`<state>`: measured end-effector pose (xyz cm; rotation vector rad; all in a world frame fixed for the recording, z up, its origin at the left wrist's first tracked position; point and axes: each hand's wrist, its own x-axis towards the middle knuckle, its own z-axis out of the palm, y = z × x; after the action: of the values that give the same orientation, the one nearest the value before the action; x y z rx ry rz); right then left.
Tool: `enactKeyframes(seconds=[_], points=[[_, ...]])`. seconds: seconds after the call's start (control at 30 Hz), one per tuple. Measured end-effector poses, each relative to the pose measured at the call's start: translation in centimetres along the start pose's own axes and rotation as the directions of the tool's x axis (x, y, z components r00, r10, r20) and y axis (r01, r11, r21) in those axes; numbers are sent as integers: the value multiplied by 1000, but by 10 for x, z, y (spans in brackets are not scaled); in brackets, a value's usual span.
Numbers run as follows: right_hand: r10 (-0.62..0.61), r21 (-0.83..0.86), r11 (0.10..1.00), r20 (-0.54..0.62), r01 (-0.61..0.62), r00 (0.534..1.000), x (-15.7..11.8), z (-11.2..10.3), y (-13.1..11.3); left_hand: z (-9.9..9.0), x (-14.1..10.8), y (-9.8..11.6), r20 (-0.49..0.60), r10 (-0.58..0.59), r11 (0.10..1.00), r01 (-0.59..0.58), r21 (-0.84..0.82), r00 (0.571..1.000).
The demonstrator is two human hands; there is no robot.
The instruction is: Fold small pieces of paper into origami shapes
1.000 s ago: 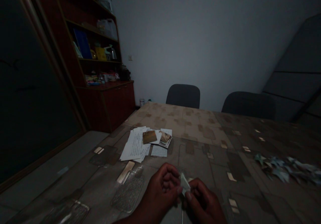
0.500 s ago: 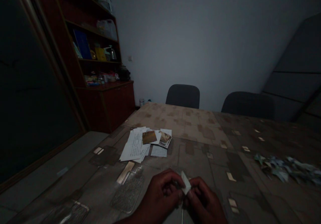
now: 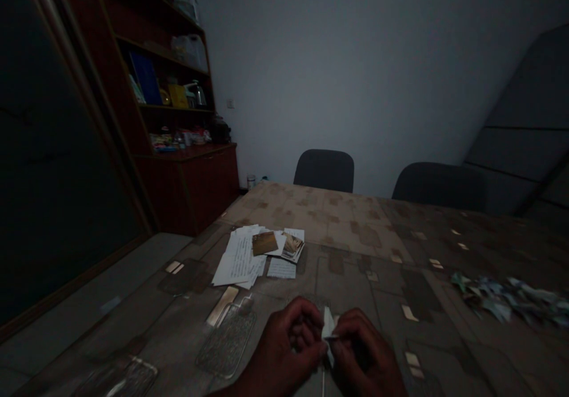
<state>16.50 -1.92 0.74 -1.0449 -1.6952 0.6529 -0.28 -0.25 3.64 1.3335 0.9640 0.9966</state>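
Observation:
Between my two hands, low over the near part of the table, is a small folded piece of pale paper (image 3: 328,322). My left hand (image 3: 291,343) has its thumb and fingers closed against the paper's left side. From the other side, my right hand (image 3: 362,346) pinches the paper between thumb and forefinger. The paper stands up in a narrow point above the fingertips, and part of it shows below the right fingers. Dim light hides the finer folds.
Printed sheets (image 3: 237,261) with pictures on top lie beyond my hands. A heap of crumpled folded papers (image 3: 511,299) sits at the right on the patterned tablecloth (image 3: 311,207). Two dark chairs, one a grey chair (image 3: 324,169), stand behind the table; a red cabinet (image 3: 191,183) is at left.
The paper has turned more upright, and a lower flap now shows under my right fingers. My right fingers have shifted across its front; my left fingers have opened slightly from its upper part.

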Motion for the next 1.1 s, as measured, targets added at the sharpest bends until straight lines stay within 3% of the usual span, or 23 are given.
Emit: enactKeyframes(seconds=[0.17,0.43,0.83,0.97,1.1], points=[[15,31,999,-25,-14,1000,-3,3,4,0,2,-6,25,-36,985,40,-167,999],[143,120,983,-38,-138,989,-8,10,9,-3,3,-11,87,-24,984,39,-171,996],[175,71,983,-49,-171,983,-6,9,4,-1,3,-14,63,-32,979,44,-201,998],[109,27,994,-97,-107,989,-3,7,-1,2,6,-17,34,-77,976,82,-200,996],[-34,-53,998,-28,32,999,0,2,-4,3,8,-20,0,-101,971,99,-217,995]])
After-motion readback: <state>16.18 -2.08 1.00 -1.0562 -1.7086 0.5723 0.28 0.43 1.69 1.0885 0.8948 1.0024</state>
